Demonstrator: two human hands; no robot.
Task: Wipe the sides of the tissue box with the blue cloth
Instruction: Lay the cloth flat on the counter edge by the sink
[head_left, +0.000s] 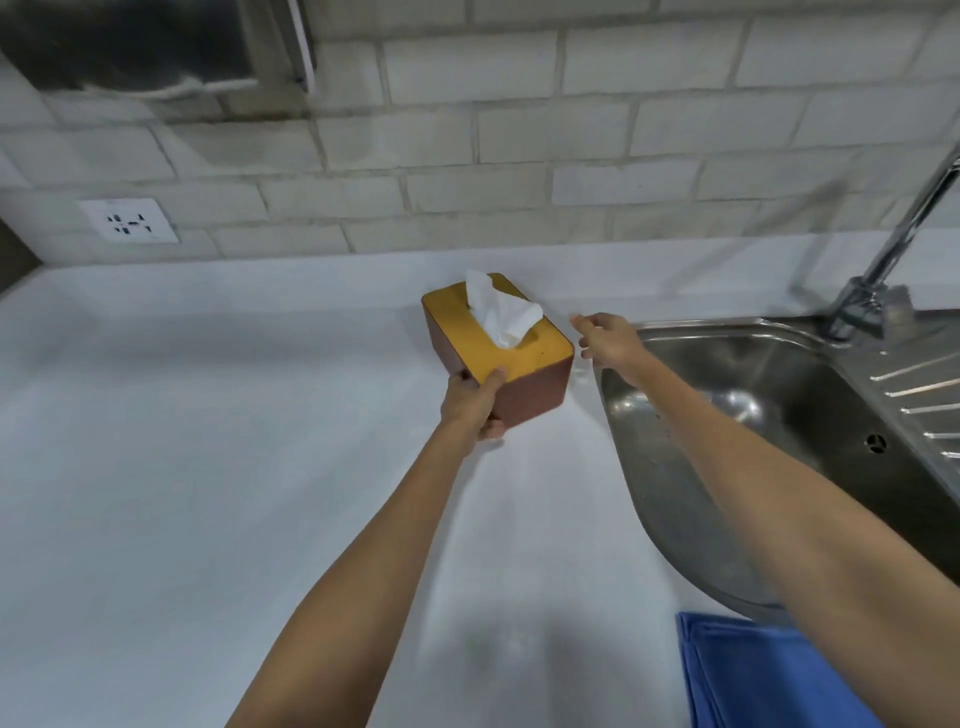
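Observation:
The tissue box (530, 387) has a yellow lid, brown sides and a white tissue sticking up from its slot. It stands on the white counter (208, 441), near the back. My left hand (472, 400) grips its near left corner, thumb on the lid. To the right of the box, my right hand (605, 338) hovers with fingers apart, holding nothing and a short gap away from the box. The blue cloth (753, 675) lies folded at the counter's near right edge, partly under my right forearm.
A steel sink (779, 405) with a drainer fills the right side, its tap (883, 270) at the back right. A tiled wall runs behind the counter, with a white socket (129, 220) at the left.

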